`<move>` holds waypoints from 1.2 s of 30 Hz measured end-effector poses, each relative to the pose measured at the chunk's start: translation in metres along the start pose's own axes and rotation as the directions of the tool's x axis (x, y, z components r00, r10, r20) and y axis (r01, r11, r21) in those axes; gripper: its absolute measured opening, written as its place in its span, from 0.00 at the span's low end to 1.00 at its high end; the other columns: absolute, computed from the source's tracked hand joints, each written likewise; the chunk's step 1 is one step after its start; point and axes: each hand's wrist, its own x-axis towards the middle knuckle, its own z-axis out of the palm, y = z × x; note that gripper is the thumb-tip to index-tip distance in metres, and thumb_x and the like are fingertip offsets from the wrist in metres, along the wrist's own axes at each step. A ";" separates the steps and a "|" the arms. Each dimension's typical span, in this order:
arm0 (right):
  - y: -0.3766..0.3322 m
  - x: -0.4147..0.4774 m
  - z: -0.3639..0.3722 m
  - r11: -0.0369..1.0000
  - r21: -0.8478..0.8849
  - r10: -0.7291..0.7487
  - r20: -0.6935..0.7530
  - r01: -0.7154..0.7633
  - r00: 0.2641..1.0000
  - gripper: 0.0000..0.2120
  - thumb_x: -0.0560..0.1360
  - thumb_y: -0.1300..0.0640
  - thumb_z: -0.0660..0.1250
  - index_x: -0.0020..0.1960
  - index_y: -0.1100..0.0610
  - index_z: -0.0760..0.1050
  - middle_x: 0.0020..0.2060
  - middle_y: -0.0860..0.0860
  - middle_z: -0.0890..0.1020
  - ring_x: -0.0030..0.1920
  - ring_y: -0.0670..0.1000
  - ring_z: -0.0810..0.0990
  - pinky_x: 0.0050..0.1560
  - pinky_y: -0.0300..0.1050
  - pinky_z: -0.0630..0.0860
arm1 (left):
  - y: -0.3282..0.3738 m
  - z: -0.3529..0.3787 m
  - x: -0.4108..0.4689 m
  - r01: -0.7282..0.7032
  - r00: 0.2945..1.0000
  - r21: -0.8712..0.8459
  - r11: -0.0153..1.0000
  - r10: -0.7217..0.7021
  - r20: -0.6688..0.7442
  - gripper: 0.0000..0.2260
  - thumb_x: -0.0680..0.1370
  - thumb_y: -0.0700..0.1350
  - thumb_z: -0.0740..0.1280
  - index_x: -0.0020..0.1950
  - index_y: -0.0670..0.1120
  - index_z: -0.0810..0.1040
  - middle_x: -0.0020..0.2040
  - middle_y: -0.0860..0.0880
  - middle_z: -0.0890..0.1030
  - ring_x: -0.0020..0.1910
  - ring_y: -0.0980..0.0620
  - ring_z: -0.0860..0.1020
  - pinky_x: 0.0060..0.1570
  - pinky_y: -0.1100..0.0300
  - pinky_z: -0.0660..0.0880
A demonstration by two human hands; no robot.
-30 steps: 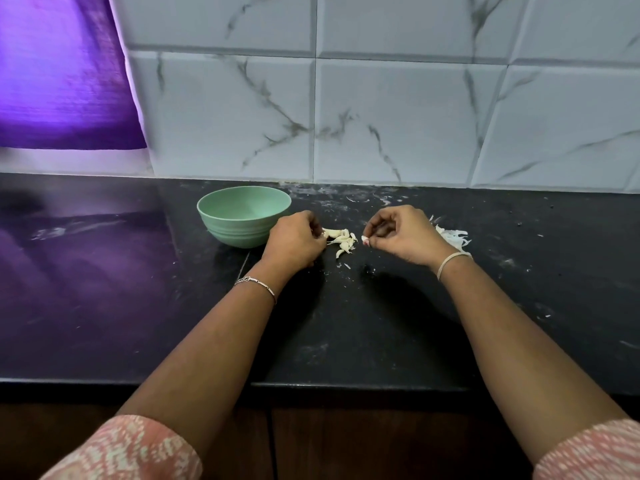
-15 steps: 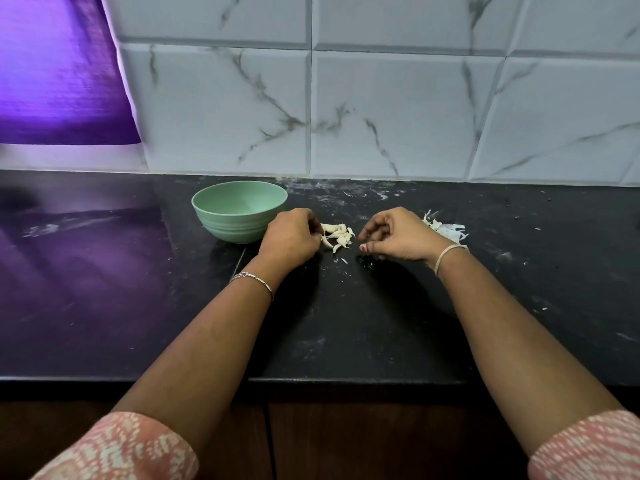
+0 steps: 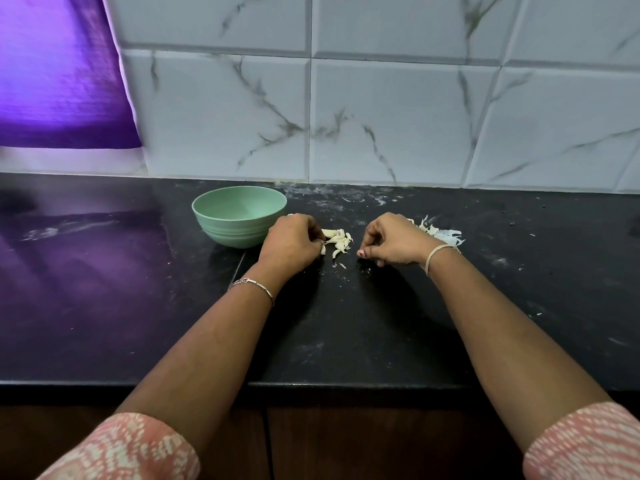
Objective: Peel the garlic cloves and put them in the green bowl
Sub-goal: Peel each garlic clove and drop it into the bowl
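The green bowl (image 3: 227,233) stands on the black counter, left of centre, and no cloves show inside it. Just right of it lies a small pile of garlic cloves (image 3: 341,241). My left hand (image 3: 291,242) rests between bowl and pile, fingers curled, its fingertips pinching the end of one garlic clove at the pile's left edge. My right hand (image 3: 393,241) rests on the counter to the right of the pile, a little apart from it. Its fingers are curled, the thumb lies against the forefinger, and nothing shows between them.
A heap of white garlic peels (image 3: 441,233) lies behind my right wrist. Small peel scraps dot the black counter (image 3: 346,323) near the hands. A marble-tiled wall (image 3: 381,116) closes the back, and the counter's front edge runs under my forearms.
My right hand has come down to rest on the counter, thumb now low. My left hand has stayed at the clove pile. The view has shifted slightly.
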 end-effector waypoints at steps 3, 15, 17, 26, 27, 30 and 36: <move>0.001 0.003 -0.002 1.000 0.023 0.001 0.036 -0.002 0.999 0.03 0.74 0.59 0.73 0.42 0.57 0.81 0.21 0.42 0.78 0.27 0.43 0.79 0.44 0.44 0.80 | -0.001 0.000 0.000 0.011 1.000 -0.007 1.000 -0.011 -0.002 0.06 0.72 0.41 0.68 0.44 0.49 0.83 0.45 0.50 0.84 0.48 0.50 0.80 0.47 0.60 0.74; -0.015 0.003 -0.058 0.978 0.171 -0.123 0.010 0.119 0.992 0.04 0.73 0.59 0.73 0.42 0.59 0.81 0.36 0.53 0.83 0.32 0.47 0.79 0.37 0.43 0.74 | -0.001 0.001 0.001 0.009 0.998 0.018 1.000 -0.010 0.057 0.05 0.72 0.43 0.67 0.43 0.49 0.82 0.43 0.49 0.84 0.46 0.49 0.80 0.46 0.60 0.74; -0.010 0.005 -0.030 0.992 -0.080 -0.086 0.189 0.102 0.978 0.06 0.73 0.57 0.74 0.38 0.53 0.79 0.33 0.47 0.82 0.29 0.44 0.78 0.36 0.41 0.75 | -0.001 0.001 0.001 0.004 0.998 0.023 1.000 -0.005 0.056 0.05 0.72 0.43 0.67 0.44 0.49 0.83 0.44 0.49 0.84 0.47 0.49 0.80 0.46 0.60 0.74; -0.023 0.008 -0.043 0.984 -0.133 -0.104 0.090 0.115 0.991 0.08 0.74 0.55 0.72 0.37 0.50 0.76 0.31 0.43 0.80 0.30 0.42 0.79 0.31 0.34 0.72 | -0.004 0.005 0.004 -0.017 1.000 0.020 1.000 0.016 0.025 0.06 0.72 0.45 0.68 0.47 0.49 0.82 0.47 0.48 0.82 0.49 0.48 0.79 0.50 0.56 0.76; -0.019 0.007 -0.032 0.968 -0.231 -0.073 0.116 0.098 0.991 0.09 0.74 0.53 0.72 0.36 0.49 0.75 0.32 0.43 0.81 0.32 0.43 0.80 0.34 0.37 0.73 | -0.004 0.006 0.004 -0.026 0.999 0.023 0.999 0.026 0.020 0.08 0.71 0.46 0.68 0.49 0.49 0.82 0.49 0.48 0.80 0.50 0.48 0.79 0.51 0.55 0.75; -0.001 0.008 -0.008 0.985 -0.166 -0.026 0.105 0.044 0.994 0.08 0.74 0.54 0.72 0.37 0.49 0.77 0.34 0.46 0.82 0.31 0.45 0.80 0.37 0.39 0.76 | -0.005 0.009 0.005 -0.073 0.997 0.014 0.997 0.072 0.027 0.16 0.71 0.49 0.70 0.58 0.49 0.77 0.54 0.48 0.75 0.54 0.48 0.76 0.54 0.52 0.75; -0.002 -0.001 0.005 0.776 0.624 0.025 -0.177 0.093 0.984 0.09 0.77 0.56 0.69 0.44 0.63 0.79 0.32 0.49 0.79 0.25 0.43 0.70 0.28 0.31 0.68 | 0.000 0.010 0.003 -0.239 0.971 -0.063 0.969 0.238 -0.012 0.21 0.70 0.52 0.74 0.61 0.55 0.74 0.55 0.55 0.74 0.54 0.55 0.76 0.53 0.52 0.76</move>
